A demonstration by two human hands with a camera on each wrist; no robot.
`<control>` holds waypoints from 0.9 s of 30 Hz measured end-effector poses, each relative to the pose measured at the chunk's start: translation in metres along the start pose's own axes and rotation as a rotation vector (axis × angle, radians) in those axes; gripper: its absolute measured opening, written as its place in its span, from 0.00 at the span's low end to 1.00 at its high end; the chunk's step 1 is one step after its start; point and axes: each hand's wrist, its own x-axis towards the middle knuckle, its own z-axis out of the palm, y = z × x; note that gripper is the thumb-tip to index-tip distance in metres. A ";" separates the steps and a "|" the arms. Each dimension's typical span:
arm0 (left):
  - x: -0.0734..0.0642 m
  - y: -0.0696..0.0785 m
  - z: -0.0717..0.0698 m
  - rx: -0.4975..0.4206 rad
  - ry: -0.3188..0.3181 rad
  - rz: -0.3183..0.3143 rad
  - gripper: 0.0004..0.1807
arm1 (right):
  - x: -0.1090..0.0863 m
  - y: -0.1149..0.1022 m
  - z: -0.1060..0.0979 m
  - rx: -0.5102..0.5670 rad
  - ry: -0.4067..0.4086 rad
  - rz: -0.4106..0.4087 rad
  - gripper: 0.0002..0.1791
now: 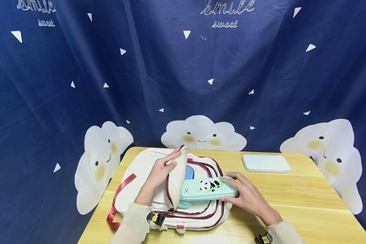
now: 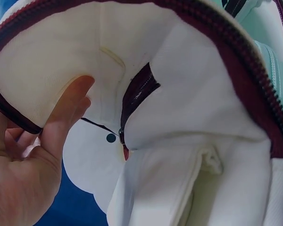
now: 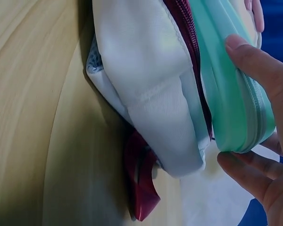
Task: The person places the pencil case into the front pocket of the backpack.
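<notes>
A white backpack [image 1: 201, 217] with maroon zippers lies unzipped on the table. My left hand [image 1: 159, 173] holds its front flap [image 1: 178, 179] raised, with the thumb on the inner lining in the left wrist view. A mint-green pencil case [image 1: 195, 192] with a panda picture lies partly inside the opening, its left end hidden behind the flap. My right hand [image 1: 247, 196] grips the case's right end, thumb on one side and fingers on the other. Under the case another mint-green item [image 1: 184, 204] shows. A blue rounded object [image 1: 189, 172] sits behind it in the bag.
A flat pale box [image 1: 266, 163] lies at the back right of the wooden table [image 1: 305, 200]. A red ribbon strap [image 1: 117, 196] trails from the bag's left side. Behind the table hangs a dark blue curtain [image 1: 183, 67] with smiling clouds.
</notes>
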 end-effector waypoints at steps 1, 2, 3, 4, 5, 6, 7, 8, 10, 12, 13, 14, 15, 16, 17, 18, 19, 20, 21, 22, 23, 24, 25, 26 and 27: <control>0.000 0.000 0.000 -0.004 0.001 -0.001 0.25 | 0.000 -0.001 0.000 0.002 -0.001 0.000 0.39; 0.000 0.001 0.001 -0.007 0.003 -0.002 0.25 | 0.000 -0.002 0.001 0.006 -0.003 0.002 0.39; 0.000 0.001 0.001 -0.007 0.005 -0.005 0.25 | 0.000 -0.003 0.001 0.011 -0.004 0.005 0.39; 0.000 0.001 0.001 -0.008 0.008 -0.007 0.25 | 0.000 -0.004 0.002 0.016 -0.005 0.006 0.39; 0.000 0.002 0.002 -0.009 0.011 -0.010 0.25 | 0.000 -0.005 0.002 0.023 -0.003 0.008 0.39; 0.000 0.002 0.002 -0.011 0.013 -0.012 0.25 | 0.000 -0.006 0.003 0.028 0.000 0.009 0.39; 0.001 0.002 0.002 -0.012 0.015 -0.013 0.25 | 0.000 -0.007 0.003 0.033 0.003 0.011 0.39; 0.001 0.002 0.002 -0.014 0.018 -0.014 0.26 | 0.000 -0.008 0.004 0.035 0.006 0.013 0.39; 0.001 0.003 0.003 -0.021 0.024 -0.016 0.25 | 0.001 -0.009 0.005 0.028 0.016 0.012 0.39; 0.002 0.003 0.004 -0.030 0.030 -0.019 0.25 | 0.000 -0.011 0.006 0.014 0.021 0.015 0.39; 0.002 0.003 0.004 -0.035 0.034 -0.022 0.25 | 0.000 -0.012 0.007 0.006 0.023 0.016 0.40; 0.002 0.003 0.004 -0.041 0.037 -0.024 0.25 | 0.000 -0.013 0.007 -0.001 0.024 0.018 0.40; 0.002 0.003 0.005 -0.047 0.038 -0.027 0.25 | 0.000 -0.014 0.007 -0.006 0.027 0.019 0.40; 0.001 0.003 0.005 -0.054 0.041 -0.027 0.25 | 0.000 -0.015 0.008 -0.011 0.030 0.021 0.40; 0.001 0.003 0.006 -0.059 0.042 -0.026 0.25 | -0.001 -0.016 0.008 -0.012 0.033 0.023 0.40; 0.002 0.003 0.006 -0.064 0.043 -0.027 0.25 | -0.001 -0.016 0.009 -0.015 0.038 0.023 0.40; 0.001 0.003 0.007 -0.068 0.045 -0.027 0.25 | -0.001 -0.017 0.009 -0.017 0.046 0.020 0.40; 0.001 0.003 0.008 -0.070 0.047 -0.029 0.25 | -0.001 -0.017 0.010 -0.017 0.054 0.016 0.40; 0.001 0.003 0.008 -0.067 0.051 -0.032 0.25 | -0.001 -0.018 0.011 -0.019 0.064 0.011 0.40; 0.001 0.003 0.009 -0.064 0.055 -0.027 0.25 | -0.001 -0.019 0.012 -0.022 0.075 0.002 0.41; 0.000 0.003 0.010 -0.063 0.059 -0.028 0.25 | -0.001 -0.019 0.013 -0.023 0.086 -0.006 0.41; 0.000 0.004 0.011 -0.065 0.065 -0.027 0.25 | 0.000 -0.020 0.014 -0.027 0.097 -0.015 0.41; -0.001 0.004 0.012 -0.074 0.070 -0.024 0.25 | 0.000 -0.022 0.015 -0.028 0.108 -0.020 0.41; -0.002 0.005 0.014 -0.086 0.077 -0.023 0.25 | -0.001 -0.023 0.016 -0.031 0.117 -0.024 0.41; -0.003 0.006 0.015 -0.103 0.083 -0.021 0.25 | -0.001 -0.024 0.017 -0.036 0.125 -0.025 0.40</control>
